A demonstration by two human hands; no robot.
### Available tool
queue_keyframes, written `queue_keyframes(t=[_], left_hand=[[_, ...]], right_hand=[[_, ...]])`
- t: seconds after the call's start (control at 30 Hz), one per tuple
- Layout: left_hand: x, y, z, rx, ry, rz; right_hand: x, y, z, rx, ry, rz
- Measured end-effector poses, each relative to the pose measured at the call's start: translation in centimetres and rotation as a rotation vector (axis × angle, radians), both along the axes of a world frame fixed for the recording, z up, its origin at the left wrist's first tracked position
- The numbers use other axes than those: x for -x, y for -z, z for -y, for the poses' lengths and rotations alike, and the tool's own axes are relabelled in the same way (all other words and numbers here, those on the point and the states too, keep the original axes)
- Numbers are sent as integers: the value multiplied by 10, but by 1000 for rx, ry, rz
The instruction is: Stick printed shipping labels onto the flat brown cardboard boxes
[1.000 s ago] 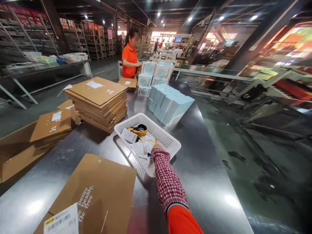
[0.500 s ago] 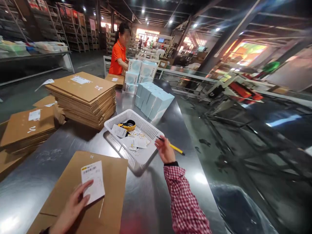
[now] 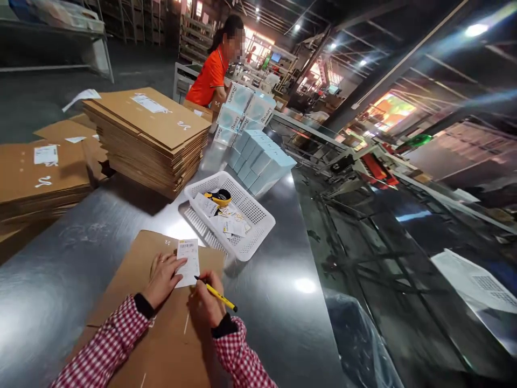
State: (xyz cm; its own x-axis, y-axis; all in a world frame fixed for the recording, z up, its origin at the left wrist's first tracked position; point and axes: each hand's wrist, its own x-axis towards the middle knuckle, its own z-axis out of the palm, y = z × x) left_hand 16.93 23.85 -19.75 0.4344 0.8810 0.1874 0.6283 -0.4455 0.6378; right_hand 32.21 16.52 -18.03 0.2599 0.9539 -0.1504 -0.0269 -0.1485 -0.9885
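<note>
A white printed label slip (image 3: pixel 188 261) lies on a flat brown cardboard piece (image 3: pixel 161 345) on the metal table. My left hand (image 3: pixel 165 277) rests on the cardboard with its fingers stretched out, fingertips pressing the slip's left edge. In my right hand (image 3: pixel 210 299) is a yellow marker pen (image 3: pixel 221 298), gripped between thumb and fingers. Its dark tip is at the slip's lower right corner; whether it touches the paper I cannot tell. Just beyond the cardboard stands a white perforated basket (image 3: pixel 258 237) holding a yellow-and-black tape roll (image 3: pixel 219 197) and several paper slips (image 3: pixel 234 226).
A tall stack of flattened cartons (image 3: pixel 149 140) stands at the back left, with a lower stack (image 3: pixel 40 172) beyond it. Several pale blue boxes (image 3: pixel 262 161) line the far table end, where a person in orange (image 3: pixel 210 78) works. The table's right edge drops to the floor.
My right hand has come from beside the basket to the slip, bringing the marker pen. My left hand and the slip sit farther up in the view, which has tilted.
</note>
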Motion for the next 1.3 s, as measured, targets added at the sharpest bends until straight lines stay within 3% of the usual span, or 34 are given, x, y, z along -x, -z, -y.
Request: queue_keyframes(t=[0.17, 0.3, 0.63, 1.07, 1.3], left_hand=[[5, 0, -4, 28, 67, 27], [7, 1, -5, 57, 95, 49], [5, 6, -4, 39, 81, 74], [5, 9, -5, 50, 86, 71], [5, 5, -4, 48, 75, 75]], right_hand=[[14, 9, -8, -86, 35, 524], [20, 17, -6, -174, -2, 684], [18, 20, -7, -174, -132, 754], [16, 18, -6, -215, -202, 771], [16, 20, -6, -170, -149, 794]])
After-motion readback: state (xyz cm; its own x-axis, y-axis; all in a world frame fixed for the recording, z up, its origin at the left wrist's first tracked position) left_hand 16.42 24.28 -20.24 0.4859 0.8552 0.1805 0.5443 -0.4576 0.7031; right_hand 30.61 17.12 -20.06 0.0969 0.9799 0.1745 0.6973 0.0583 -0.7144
